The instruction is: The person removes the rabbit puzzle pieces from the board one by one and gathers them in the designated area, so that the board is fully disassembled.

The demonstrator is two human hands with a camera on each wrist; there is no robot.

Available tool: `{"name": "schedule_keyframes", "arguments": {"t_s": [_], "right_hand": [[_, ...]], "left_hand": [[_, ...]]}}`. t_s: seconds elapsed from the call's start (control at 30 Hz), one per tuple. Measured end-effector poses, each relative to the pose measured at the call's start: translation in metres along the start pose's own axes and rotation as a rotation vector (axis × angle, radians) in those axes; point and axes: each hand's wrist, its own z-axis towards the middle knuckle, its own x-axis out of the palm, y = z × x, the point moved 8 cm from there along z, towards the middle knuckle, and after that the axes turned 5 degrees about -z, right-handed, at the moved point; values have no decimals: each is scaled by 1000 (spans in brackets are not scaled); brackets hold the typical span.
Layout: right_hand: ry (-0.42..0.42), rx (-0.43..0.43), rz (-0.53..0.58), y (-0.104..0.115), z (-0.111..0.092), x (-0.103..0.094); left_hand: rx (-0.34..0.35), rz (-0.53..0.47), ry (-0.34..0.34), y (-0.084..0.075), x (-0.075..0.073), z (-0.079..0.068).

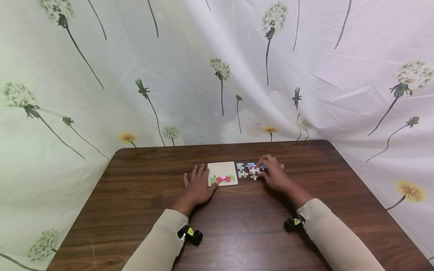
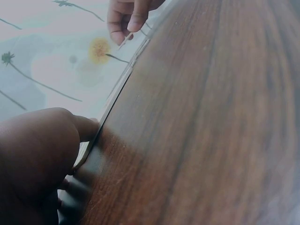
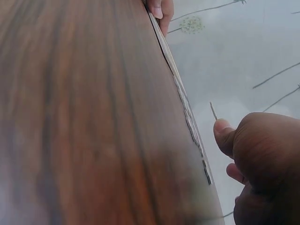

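Note:
A small square puzzle tray (image 1: 222, 163) lies on the table, with several fitted pieces of red and green (image 1: 224, 178) along its near side. My left hand (image 1: 199, 187) rests at the tray's left edge, fingers spread and thumb over the near corner. Loose jigsaw pieces (image 1: 240, 166), mostly blue and white, lie just right of the tray. Above them my right hand (image 1: 274, 175) pinches a puzzle piece (image 3: 213, 110); the right wrist view shows only its thin edge beyond the thumb. The right hand covers part of the loose pieces.
A brown wood-grain table (image 1: 223, 233) spreads around the puzzle. Behind its far edge hangs a pale cloth (image 1: 190, 94) printed with dandelions. Each wrist carries a small black camera (image 1: 194, 236).

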Motion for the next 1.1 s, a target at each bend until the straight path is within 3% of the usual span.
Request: {"name": "schedule_keyframes", "arguments": {"t_s": [0.47, 0.8, 1.1], "right_hand": [[-25, 21, -31, -18, -15, -17], [11, 12, -58, -20, -19, -17], [8, 2, -80, -23, -20, -17]], "left_hand": [[-2, -12, 6, -2, 0, -1], [0, -11, -6, -5, -4, -5], [2, -7, -2, -1, 1, 0]]}}
